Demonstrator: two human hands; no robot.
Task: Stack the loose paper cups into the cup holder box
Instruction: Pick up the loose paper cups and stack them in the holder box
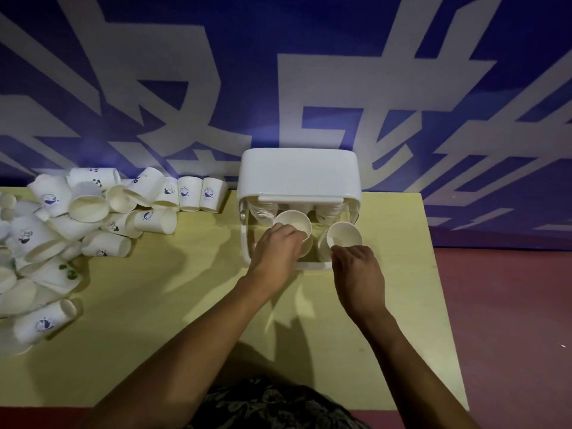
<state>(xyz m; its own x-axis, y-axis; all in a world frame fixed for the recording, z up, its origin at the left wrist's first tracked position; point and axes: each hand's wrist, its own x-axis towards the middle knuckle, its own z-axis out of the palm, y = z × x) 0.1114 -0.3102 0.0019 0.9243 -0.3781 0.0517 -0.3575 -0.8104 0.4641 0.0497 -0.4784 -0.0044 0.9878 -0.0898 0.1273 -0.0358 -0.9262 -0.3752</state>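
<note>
The white cup holder box (298, 173) stands at the table's far edge with its lid raised and its clear front compartment facing me. My left hand (277, 247) grips a white paper cup (294, 222) by its near rim, mouth up, over the box's left side. My right hand (356, 267) pinches the near rim of a second paper cup (343, 235), mouth up, at the box's right side. More stacked cups show dimly behind the clear wall. A big heap of loose paper cups (77, 224) with small printed logos lies on the table's left part.
The yellow table (185, 305) ends at the right around the box, with dark red floor (510, 320) beyond. A blue wall with large white characters (278, 72) rises right behind the box. Patterned clothing shows at the bottom edge.
</note>
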